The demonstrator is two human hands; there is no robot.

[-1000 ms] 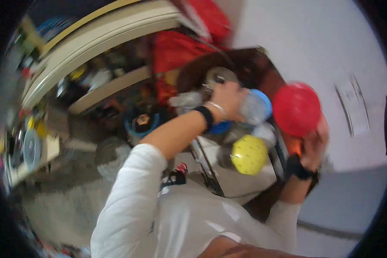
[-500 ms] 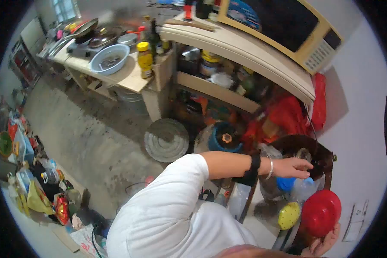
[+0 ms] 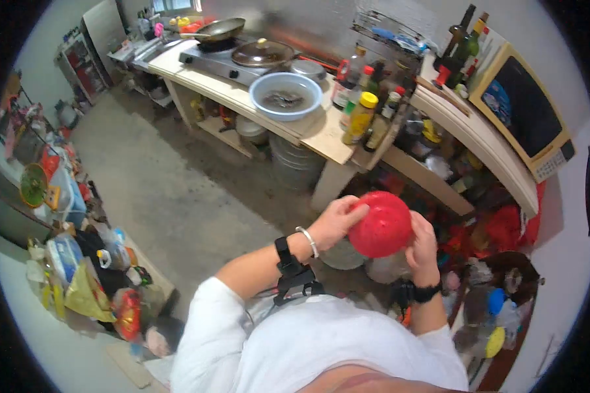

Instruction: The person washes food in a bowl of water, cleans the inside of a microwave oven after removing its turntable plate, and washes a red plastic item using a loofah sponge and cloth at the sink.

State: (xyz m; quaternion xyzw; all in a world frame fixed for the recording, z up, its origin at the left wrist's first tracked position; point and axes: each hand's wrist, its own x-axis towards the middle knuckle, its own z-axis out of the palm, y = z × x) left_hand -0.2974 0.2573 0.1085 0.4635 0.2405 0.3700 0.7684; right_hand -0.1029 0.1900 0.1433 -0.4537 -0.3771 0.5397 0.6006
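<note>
In front of my body, a round red plastic bowl [image 3: 381, 226] is held up between both hands. Small dark specks or holes show on its surface, but I cannot tell which. My left hand [image 3: 336, 224] grips its left edge, thumb over the near face. On the opposite edge, my right hand [image 3: 423, 243] is closed around the rim. Beyond them, a light blue basin [image 3: 286, 116] sits on the counter with liquid and dark pieces inside.
The counter [image 3: 321, 141] also carries a gas stove [image 3: 206, 65], a lidded pan [image 3: 263, 54] and a yellow-capped bottle [image 3: 360, 119]. A microwave [image 3: 524, 108] stands on the right shelf. Bags and bottles [image 3: 88, 295] line the left wall. A metal bin [image 3: 295, 164] is under the counter.
The red bowl has come from the lower right, where only my right hand had it, to in front of me. My left hand has left the right-side clutter and taken hold. The view has turned left.
</note>
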